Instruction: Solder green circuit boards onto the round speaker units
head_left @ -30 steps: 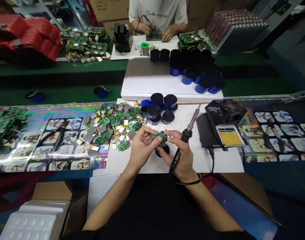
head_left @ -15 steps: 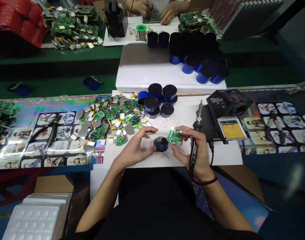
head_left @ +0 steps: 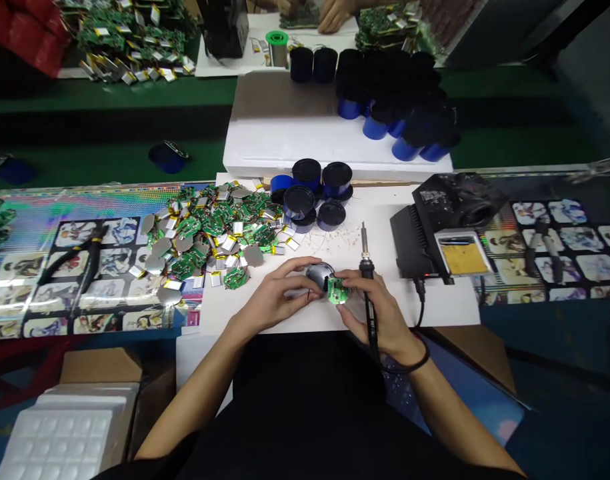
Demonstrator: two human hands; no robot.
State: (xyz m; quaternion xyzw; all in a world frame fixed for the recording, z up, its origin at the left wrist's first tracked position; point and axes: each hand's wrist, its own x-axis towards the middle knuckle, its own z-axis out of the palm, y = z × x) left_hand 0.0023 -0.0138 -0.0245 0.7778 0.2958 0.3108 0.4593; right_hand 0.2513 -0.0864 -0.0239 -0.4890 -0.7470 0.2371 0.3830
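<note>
My left hand (head_left: pixel 287 293) is closed on a small round black casing (head_left: pixel 317 275), which is tilted up off the white board. In my right hand (head_left: pixel 379 310) a green circuit board (head_left: pixel 337 291) is pinched between thumb and fingertips, close against the casing's right side. The same hand also carries a soldering iron (head_left: pixel 369 287), its metal tip pointing up and away from me. A thin dark wire shows by the casing; where it is attached I cannot tell.
Left of my hands lies a heap of circuit boards with batteries (head_left: pixel 209 233). Several black-and-blue round cases (head_left: pixel 299 202) stand ahead. At right are a soldering station (head_left: pixel 409 240) and a yellow sponge tray (head_left: pixel 462 259). Pliers (head_left: pixel 89 260) lie far left. A co-worker's hand (head_left: pixel 335 15) is opposite.
My left hand has closed on the black casing and tilted it up. My right hand has brought the circuit board left and down against it. The view has shifted slightly.
</note>
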